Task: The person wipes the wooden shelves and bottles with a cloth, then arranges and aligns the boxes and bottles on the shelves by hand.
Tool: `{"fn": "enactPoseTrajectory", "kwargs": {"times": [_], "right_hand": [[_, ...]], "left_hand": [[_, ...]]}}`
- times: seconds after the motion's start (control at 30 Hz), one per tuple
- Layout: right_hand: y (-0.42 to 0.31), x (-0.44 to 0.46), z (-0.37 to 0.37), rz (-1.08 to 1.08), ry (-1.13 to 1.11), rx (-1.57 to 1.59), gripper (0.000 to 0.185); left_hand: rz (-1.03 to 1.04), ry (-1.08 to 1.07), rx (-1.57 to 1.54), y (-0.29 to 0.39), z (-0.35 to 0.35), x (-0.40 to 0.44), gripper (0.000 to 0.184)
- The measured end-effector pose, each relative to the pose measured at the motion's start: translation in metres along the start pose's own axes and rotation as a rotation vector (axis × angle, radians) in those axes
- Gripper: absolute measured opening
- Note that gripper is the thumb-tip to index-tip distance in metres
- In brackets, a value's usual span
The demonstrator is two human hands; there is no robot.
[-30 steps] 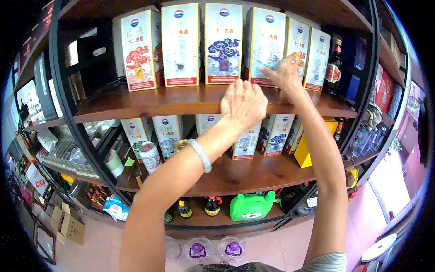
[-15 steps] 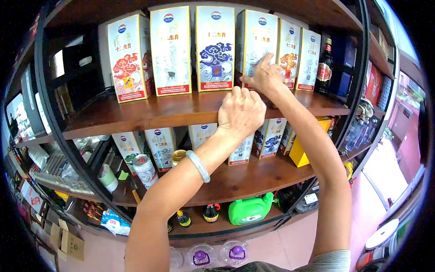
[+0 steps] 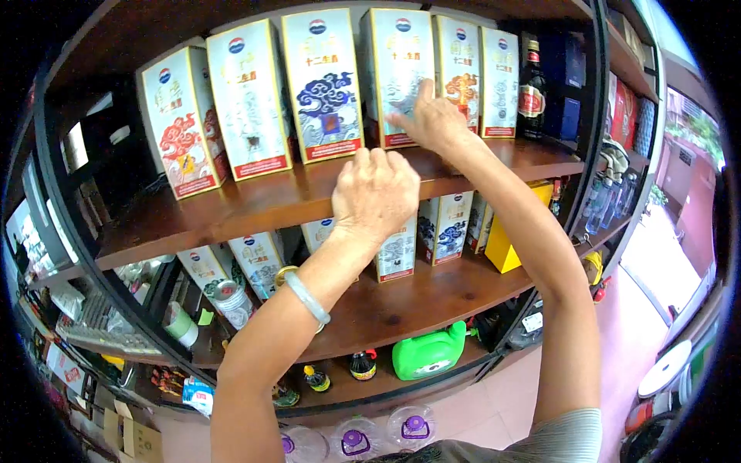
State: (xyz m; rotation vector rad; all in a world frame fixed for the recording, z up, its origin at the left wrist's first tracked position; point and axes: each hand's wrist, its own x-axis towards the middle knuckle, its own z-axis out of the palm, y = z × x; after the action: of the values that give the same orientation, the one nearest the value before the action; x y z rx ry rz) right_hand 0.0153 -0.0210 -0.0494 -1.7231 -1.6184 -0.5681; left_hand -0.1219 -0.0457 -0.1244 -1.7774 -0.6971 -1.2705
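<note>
My left hand [image 3: 376, 189] is closed in a fist at the front edge of the upper shelf [image 3: 270, 202], knuckles up, a pale bangle [image 3: 308, 301] on its forearm. What its fingers hold, if anything, is hidden. Behind it stands a boxed bottle carton [image 3: 320, 89] with a blue cloud print. My right hand [image 3: 444, 122] is at the front of the neighbouring white carton [image 3: 400, 65]. Its index finger points up along that carton, and the thumb is spread to the left, slightly blurred. An orange-print carton [image 3: 461, 58] stands just right of these fingers.
Left along the upper shelf are a grey-print carton [image 3: 245, 92] and a red-print carton [image 3: 181, 116]. A dark bottle [image 3: 532, 96] stands at the right. Below are more cartons [image 3: 450, 228], a can [image 3: 231, 302] and a green jug [image 3: 428, 351]. Clear jugs [image 3: 413, 426] stand on the floor.
The view has tilted, so the cartons appear further left and slanted. My right thumb has moved inward from the carton's left edge. My left hand remains a fist at the shelf edge.
</note>
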Motion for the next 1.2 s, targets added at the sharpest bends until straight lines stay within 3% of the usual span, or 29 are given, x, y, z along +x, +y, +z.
{"fn": "enactPoseTrajectory", "kwargs": {"times": [0.07, 0.17, 0.3, 0.4, 0.53, 0.67, 0.8, 0.9, 1.2], "right_hand": [[0.014, 0.006, -0.007, 0.13, 0.082, 0.122, 0.072], [0.048, 0.019, -0.01, 0.142, 0.1, 0.029, 0.085], [0.079, 0.039, 0.002, 0.147, 0.017, 0.135, 0.101], [0.087, 0.045, 0.002, 0.24, 0.004, 0.208, 0.103], [0.089, 0.036, 0.005, 0.225, -0.034, 0.047, 0.099], [0.105, 0.042, 0.023, -0.03, 0.088, -0.001, 0.098], [0.109, 0.048, 0.028, 0.176, 0.028, 0.072, 0.105], [0.112, 0.044, 0.024, 0.163, 0.074, 0.112, 0.108], [0.113, 0.044, 0.017, 0.235, 0.054, 0.032, 0.114]], "left_hand": [[-0.009, -0.017, -0.011, 0.001, -0.002, 0.001, 0.019], [-0.006, -0.024, -0.011, 0.001, -0.003, 0.001, 0.018], [-0.009, -0.049, 0.003, 0.001, -0.005, 0.001, 0.019], [0.001, -0.024, 0.018, 0.001, -0.002, 0.001, 0.019], [-0.002, -0.006, -0.01, 0.004, 0.0, 0.001, 0.017], [0.007, 0.031, 0.016, -0.001, 0.005, -0.004, 0.016], [0.008, -0.003, 0.002, -0.002, 0.001, -0.002, 0.019], [-0.047, -0.081, -0.064, 0.001, -0.001, -0.002, 0.016], [-0.024, 0.005, 0.007, 0.001, 0.003, -0.003, 0.017]]}}
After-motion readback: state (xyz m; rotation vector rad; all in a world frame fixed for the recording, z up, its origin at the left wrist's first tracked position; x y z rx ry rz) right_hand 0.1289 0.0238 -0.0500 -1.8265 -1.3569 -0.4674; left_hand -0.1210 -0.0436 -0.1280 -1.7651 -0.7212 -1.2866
